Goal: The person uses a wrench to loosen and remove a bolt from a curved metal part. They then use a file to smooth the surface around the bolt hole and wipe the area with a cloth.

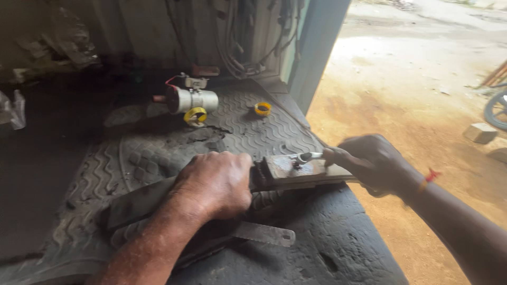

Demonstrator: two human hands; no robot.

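The left hand lay at the centre of the frame, its grip closed over the top of a long, rusty flat metal bar and pressing it down onto the worktop, which was covered with a dark ribbed rubber mat. The bar ran from lower left toward the right of centre, its bare end showing between the two hands. The right hand came in from the right edge, its grip wrapped tight round the handle of a small shiny metal tool whose tip touched a fitting on the bar's upper face. A red thread circled the right wrist.

A flat metal strip lay on the mat just below the left hand. In the upper middle of the frame sat a white cylindrical part with a yellow ring just beside it, and a yellow cap stood well apart to the right. Sandy ground filled the upper right.
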